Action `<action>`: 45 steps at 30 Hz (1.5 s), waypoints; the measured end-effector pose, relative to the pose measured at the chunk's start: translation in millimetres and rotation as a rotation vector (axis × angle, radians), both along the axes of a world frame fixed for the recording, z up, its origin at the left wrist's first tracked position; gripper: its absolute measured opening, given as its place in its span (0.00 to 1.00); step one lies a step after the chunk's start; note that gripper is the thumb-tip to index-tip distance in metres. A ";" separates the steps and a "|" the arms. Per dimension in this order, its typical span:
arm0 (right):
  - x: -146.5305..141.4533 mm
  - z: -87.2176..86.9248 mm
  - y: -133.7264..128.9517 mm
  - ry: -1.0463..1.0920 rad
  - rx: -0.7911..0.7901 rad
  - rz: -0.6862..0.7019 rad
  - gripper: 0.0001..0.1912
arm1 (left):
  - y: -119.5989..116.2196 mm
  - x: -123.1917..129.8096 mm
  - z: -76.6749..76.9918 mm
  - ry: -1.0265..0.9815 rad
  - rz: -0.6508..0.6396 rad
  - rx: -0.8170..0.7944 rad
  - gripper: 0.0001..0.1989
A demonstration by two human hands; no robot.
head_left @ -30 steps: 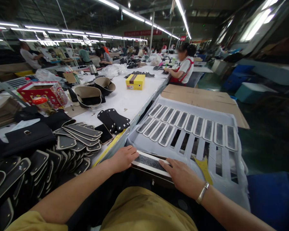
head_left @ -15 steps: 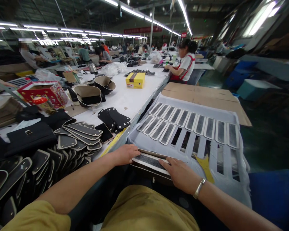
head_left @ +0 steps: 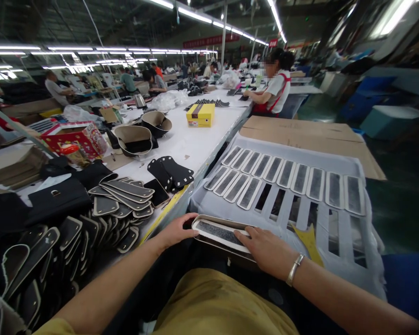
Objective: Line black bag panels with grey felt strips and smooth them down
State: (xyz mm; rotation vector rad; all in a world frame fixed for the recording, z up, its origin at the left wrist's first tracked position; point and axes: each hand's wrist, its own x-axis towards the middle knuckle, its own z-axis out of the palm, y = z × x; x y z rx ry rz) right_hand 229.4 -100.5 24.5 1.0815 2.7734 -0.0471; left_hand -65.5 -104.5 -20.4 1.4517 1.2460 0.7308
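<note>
Workroom: rows of ceiling lights over a long white table (head_left: 181,146).
Strip: pale-edged grey strip (head_left: 216,231), lying inside the open top of a brown case (head_left: 218,251), in front of the person's body.
Left hand (head_left: 178,230): thumb and fingers curved around the case's left end, gripping it.
Right hand (head_left: 265,246): thumb on the strip, fingers by the far rim; whether pinching or only pressing, cannot tell.
Stand: grey cloth (head_left: 212,207) bearing two rows of similar strips (head_left: 274,169).
Left side: heaped black flaps (head_left: 125,197).
</note>
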 end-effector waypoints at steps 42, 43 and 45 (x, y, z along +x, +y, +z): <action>2.0 -3.4 7.6 -0.052 0.052 -0.015 0.21 | -18.0 34.5 22.0 0.834 -0.393 0.794 0.07; 2.4 -5.2 6.3 -0.043 0.065 -0.015 0.21 | -20.4 35.5 19.0 0.881 -0.416 0.816 0.07; 4.3 -8.9 3.4 -0.019 0.098 -0.008 0.22 | -23.3 36.5 13.2 0.973 -0.456 0.858 0.05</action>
